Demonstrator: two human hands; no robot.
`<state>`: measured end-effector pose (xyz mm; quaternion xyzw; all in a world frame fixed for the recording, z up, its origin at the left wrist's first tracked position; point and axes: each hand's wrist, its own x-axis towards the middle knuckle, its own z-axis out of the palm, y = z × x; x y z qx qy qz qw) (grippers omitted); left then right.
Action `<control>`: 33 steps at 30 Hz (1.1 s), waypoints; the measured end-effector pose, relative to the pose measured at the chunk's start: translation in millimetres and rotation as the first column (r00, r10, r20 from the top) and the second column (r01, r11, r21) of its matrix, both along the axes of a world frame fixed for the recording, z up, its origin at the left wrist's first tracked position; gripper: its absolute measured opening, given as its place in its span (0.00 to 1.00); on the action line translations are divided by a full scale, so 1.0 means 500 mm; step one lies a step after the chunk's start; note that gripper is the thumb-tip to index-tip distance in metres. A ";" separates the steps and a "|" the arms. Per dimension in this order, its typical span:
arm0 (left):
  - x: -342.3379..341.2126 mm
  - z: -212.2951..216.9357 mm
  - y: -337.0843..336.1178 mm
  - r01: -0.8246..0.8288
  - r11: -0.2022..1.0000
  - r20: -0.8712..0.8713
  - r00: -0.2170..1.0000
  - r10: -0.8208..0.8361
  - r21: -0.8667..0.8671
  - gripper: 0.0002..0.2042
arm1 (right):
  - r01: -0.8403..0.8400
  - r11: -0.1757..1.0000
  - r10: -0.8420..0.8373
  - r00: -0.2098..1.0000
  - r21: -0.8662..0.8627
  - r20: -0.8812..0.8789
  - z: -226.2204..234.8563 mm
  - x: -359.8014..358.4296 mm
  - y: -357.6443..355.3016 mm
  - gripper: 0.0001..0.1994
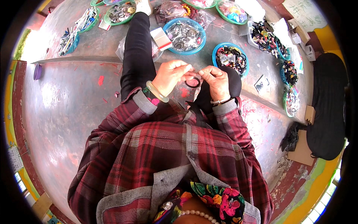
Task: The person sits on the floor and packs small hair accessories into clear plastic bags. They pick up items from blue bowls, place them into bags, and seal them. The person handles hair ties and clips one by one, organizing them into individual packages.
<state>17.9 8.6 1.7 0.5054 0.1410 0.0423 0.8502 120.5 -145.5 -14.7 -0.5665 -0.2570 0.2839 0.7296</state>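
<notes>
My left hand (168,76), with a pale bangle at the wrist, is closed in a pinch in front of my body. Facing it, my right hand (217,82) pinches thumb against forefinger, the fingertips of both hands almost meeting. A thin black ring like a hair tie (192,87) hangs just below the fingertips, by the right thumb. Something small and fine seems to lie between the two pinches, too small to make out. Beyond my right hand, a blue basket (247,67) holds dark hair ties and small clear packets.
Another blue basket (204,41) of small clear-bagged pieces stands ahead, beside a white-and-red box (161,38). More baskets and a white tub (250,40) of dark bands line the right. A purple cup (37,72) lies far left. Red scraps (101,80) dot the floor.
</notes>
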 end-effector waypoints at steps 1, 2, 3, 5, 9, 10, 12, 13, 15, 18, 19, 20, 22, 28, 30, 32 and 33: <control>0.000 -0.001 0.001 0.001 1.000 0.003 1.000 -0.001 -0.006 0.10 | 0.001 1.000 -0.001 1.000 0.002 -0.006 0.001 0.000 -0.001 0.02; 0.000 -0.002 0.002 -0.001 1.000 0.006 1.000 0.001 -0.011 0.10 | 0.002 1.000 -0.002 1.000 -0.013 0.000 0.003 -0.001 -0.001 0.03; -0.001 -0.002 0.002 -0.003 1.000 0.008 1.000 0.003 -0.015 0.10 | 0.003 1.000 -0.003 1.000 -0.028 0.007 0.007 -0.002 0.000 0.04; -0.003 -0.001 0.003 -0.014 1.000 0.016 1.000 0.014 -0.014 0.10 | 0.015 0.999 -0.015 1.000 -0.041 0.013 0.007 -0.003 0.000 0.05; -0.004 -0.003 0.006 -0.003 0.999 0.045 0.999 0.005 -0.043 0.10 | 0.027 0.999 -0.025 0.998 -0.038 0.051 0.010 -0.006 0.000 0.08; -0.004 -0.001 0.008 -0.011 1.000 0.027 1.000 0.011 -0.019 0.10 | 0.022 0.999 -0.019 0.997 -0.039 0.072 0.014 -0.006 0.001 0.08; -0.002 0.005 0.015 -0.023 0.999 -0.010 1.000 0.024 0.028 0.10 | 0.050 0.996 -0.038 0.987 -0.077 0.154 0.012 -0.003 0.000 0.05; -0.003 -0.002 0.019 -0.017 0.963 0.059 0.998 0.001 0.268 0.10 | 0.065 0.993 -0.046 0.980 -0.094 0.195 0.011 -0.001 -0.001 0.03; 0.001 0.002 0.028 -0.060 0.722 0.174 0.981 -0.085 0.690 0.12 | 0.065 0.987 0.001 0.909 -0.144 0.416 0.003 -0.001 0.001 0.03; -0.011 0.000 0.034 -0.050 0.421 0.131 0.978 -0.164 0.906 0.11 | 0.035 0.979 0.106 0.760 -0.203 0.641 0.012 -0.008 0.010 0.03; -0.012 -0.006 0.036 0.024 0.443 0.082 0.972 -0.218 0.896 0.10 | 0.014 0.979 0.122 0.762 -0.204 0.635 0.012 -0.011 0.011 0.03; -0.013 -0.013 0.035 -0.004 0.411 0.101 0.971 -0.216 0.912 0.09 | -0.004 0.979 0.135 0.765 -0.205 0.630 0.010 -0.012 0.010 0.03; -0.015 -0.020 0.038 0.023 0.465 0.090 0.971 -0.220 0.885 0.09 | -0.025 0.982 0.138 0.770 -0.186 0.623 0.008 -0.011 0.010 0.03; -0.020 -0.001 0.045 0.109 0.535 0.009 0.977 -0.212 0.838 0.10 | -0.032 0.979 0.152 0.780 -0.204 0.607 0.022 -0.011 0.010 0.02; -0.021 0.000 0.047 0.105 0.560 0.001 0.983 -0.185 0.822 0.09 | -0.019 0.983 0.127 0.788 -0.183 0.603 0.025 -0.011 0.010 0.02; -0.021 -0.003 0.050 0.101 0.576 -0.002 0.985 -0.170 0.811 0.08 | -0.005 0.986 0.102 0.802 -0.164 0.589 0.022 -0.009 0.010 0.02; -0.020 -0.006 0.052 0.099 0.580 -0.001 0.986 -0.168 0.809 0.08 | 0.000 0.987 0.094 0.811 -0.161 0.577 0.017 -0.008 0.009 0.02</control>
